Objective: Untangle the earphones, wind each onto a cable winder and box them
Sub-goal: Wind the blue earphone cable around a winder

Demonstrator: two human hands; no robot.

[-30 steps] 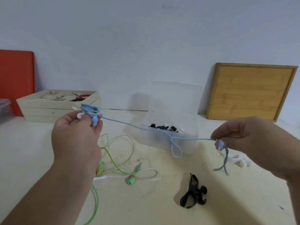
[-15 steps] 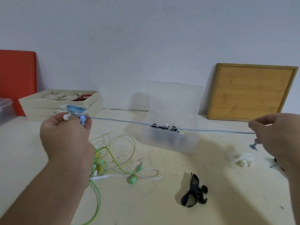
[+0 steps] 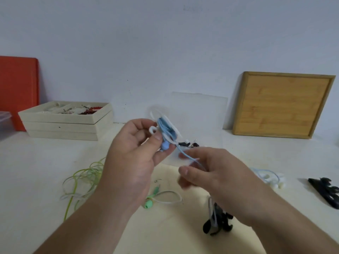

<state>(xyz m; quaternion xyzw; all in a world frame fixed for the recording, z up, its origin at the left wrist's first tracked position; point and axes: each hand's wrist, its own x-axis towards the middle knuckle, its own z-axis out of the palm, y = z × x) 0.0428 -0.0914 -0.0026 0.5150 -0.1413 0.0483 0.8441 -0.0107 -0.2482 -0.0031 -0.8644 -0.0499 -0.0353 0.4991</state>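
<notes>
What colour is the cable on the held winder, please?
The cable on the winder is light blue; head view.

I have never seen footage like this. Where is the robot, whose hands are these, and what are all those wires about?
There is no robot here. These are a person's two bare hands, filmed by a wide-angle camera worn on the head, looking forward and down.

The left hand holds a white cable winder with a blue earphone cable wound on it. The right hand, blurred, pinches the loose stretch of that cable.

On the table lie tangled green earphones, a black winder, a second black winder at the right, and another white winder carrying pale blue cable. Behind the hands stands a clear box with its lid up.
</notes>
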